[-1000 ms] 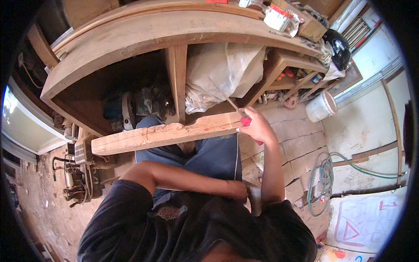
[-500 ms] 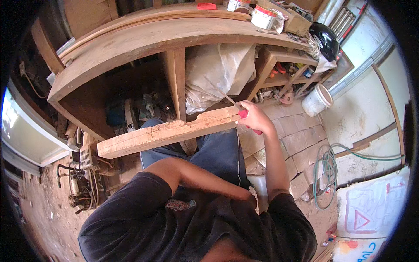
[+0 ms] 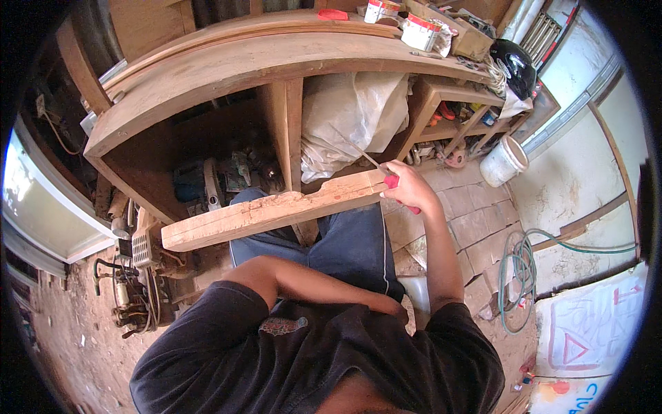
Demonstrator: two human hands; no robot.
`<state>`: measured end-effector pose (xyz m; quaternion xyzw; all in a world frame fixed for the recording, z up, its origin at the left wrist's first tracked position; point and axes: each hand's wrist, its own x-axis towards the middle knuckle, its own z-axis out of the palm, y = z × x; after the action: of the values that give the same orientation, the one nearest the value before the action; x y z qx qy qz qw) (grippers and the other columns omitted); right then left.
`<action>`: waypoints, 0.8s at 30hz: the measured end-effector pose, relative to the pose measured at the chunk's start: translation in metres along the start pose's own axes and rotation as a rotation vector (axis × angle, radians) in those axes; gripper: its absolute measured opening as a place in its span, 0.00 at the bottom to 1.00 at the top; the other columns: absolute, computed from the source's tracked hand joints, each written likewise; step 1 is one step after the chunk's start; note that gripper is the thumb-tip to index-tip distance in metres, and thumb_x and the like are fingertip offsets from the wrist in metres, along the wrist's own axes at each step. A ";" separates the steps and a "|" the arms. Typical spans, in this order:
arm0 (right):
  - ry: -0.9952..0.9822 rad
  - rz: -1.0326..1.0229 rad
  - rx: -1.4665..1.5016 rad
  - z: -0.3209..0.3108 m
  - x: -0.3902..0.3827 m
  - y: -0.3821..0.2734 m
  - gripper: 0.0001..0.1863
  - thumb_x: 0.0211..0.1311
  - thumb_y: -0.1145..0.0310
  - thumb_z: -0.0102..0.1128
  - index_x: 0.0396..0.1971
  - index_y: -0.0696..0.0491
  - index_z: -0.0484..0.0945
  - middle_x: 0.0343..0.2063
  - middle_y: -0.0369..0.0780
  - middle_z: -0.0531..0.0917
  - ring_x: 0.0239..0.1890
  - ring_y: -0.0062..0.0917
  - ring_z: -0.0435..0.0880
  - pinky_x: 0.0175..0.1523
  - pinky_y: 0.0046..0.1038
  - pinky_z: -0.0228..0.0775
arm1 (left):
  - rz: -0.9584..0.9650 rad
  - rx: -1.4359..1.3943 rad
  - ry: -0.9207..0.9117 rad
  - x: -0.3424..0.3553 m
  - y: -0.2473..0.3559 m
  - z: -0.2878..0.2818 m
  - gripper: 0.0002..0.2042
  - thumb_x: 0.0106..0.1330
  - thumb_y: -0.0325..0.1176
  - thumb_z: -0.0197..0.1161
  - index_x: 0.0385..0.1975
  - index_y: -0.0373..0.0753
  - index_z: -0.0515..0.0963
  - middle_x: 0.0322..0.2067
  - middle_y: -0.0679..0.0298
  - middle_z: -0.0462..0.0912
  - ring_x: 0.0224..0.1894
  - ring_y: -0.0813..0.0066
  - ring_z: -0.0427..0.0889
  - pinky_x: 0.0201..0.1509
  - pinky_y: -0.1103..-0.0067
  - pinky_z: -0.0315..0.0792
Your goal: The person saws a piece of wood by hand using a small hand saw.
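Note:
My right hand [image 3: 412, 188] is closed on the red handle [image 3: 392, 181] of a tool with a long, thin metal blade [image 3: 360, 153], at the right end of a rough wooden beam [image 3: 272, 212]. The beam lies slanted above my jeans-clad lap [image 3: 345, 252] and has an uneven, cut-away section along its upper edge. My left forearm lies across my lower body; my left hand [image 3: 392, 309] is at my right hip, its fingers hidden.
Ahead is a wooden bench [image 3: 227, 58] holding paint tins [image 3: 417, 34], a black helmet [image 3: 509, 65] and plastic sheeting [image 3: 348, 110] underneath. A white bucket [image 3: 503, 162] and coiled hose [image 3: 517, 276] are at right, a machine with pipes [image 3: 131, 297] at left.
The view has shifted slightly, so the bench sits a little differently in it. My left hand has slid slightly right and down at my hip. My right hand keeps the same grip.

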<state>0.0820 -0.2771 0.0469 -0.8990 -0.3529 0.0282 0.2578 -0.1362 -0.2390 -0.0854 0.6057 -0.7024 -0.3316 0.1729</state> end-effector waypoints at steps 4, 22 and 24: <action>-0.047 0.102 0.048 -0.002 0.002 -0.007 0.35 0.45 0.69 0.82 0.57 0.60 0.80 0.49 0.48 0.83 0.53 0.45 0.85 0.60 0.38 0.77 | 0.002 -0.002 0.008 0.006 0.001 0.001 0.13 0.67 0.33 0.62 0.46 0.35 0.84 0.42 0.44 0.85 0.48 0.47 0.85 0.52 0.57 0.77; -0.012 0.077 0.055 0.001 -0.002 -0.006 0.35 0.45 0.69 0.80 0.58 0.61 0.79 0.52 0.49 0.83 0.56 0.46 0.84 0.62 0.38 0.76 | 0.047 0.005 0.020 0.027 0.001 0.000 0.12 0.67 0.34 0.62 0.44 0.34 0.83 0.41 0.44 0.85 0.46 0.46 0.85 0.50 0.57 0.77; -0.002 0.043 0.049 -0.001 -0.002 -0.007 0.35 0.45 0.70 0.80 0.58 0.60 0.79 0.52 0.49 0.83 0.55 0.46 0.84 0.61 0.39 0.76 | 0.053 0.002 0.025 0.023 0.000 0.002 0.12 0.67 0.34 0.62 0.44 0.33 0.83 0.41 0.44 0.85 0.46 0.46 0.84 0.50 0.57 0.77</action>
<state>0.0760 -0.2741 0.0507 -0.8997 -0.3332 0.0435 0.2788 -0.1417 -0.2609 -0.0904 0.5912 -0.7162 -0.3185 0.1899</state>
